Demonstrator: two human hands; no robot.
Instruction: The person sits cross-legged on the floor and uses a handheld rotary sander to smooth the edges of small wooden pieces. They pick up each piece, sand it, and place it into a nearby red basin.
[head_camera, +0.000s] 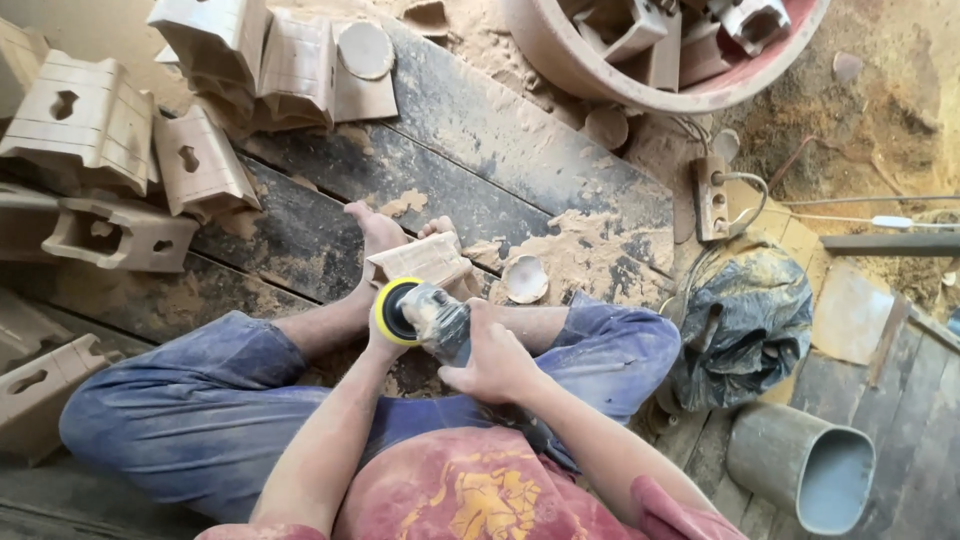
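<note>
Sawdust coats the dark plank floor (520, 140) where a person sits with legs folded, bare feet near the middle of the boards.

Seen from the head camera, the step in hand looks like sanding. The right hand (497, 362) is clenched around the body of a small sander (432, 322), whose yellow-rimmed disc (393, 311) faces left. The left hand (383, 340) sits behind the disc and is mostly hidden, so I cannot tell whether it grips anything. Just above the disc, a pale carved wood block (420, 258) rests between the feet (378, 232), which seem to pin it against the floor. Its top face shows shallow grooves and a dusty, unfinished surface. By my judgement the disc is close to the block's near edge; sanding it would call for a steady tool and a block that stays pinned.

More blocks (85, 120) with keyhole cut-outs are heaped along the left edge and far-left corner. A round tub (600, 85) of parts sits at the far edge, a grey pipe (805, 462) at the near-right corner, and a power strip (712, 195) to the right.
</note>
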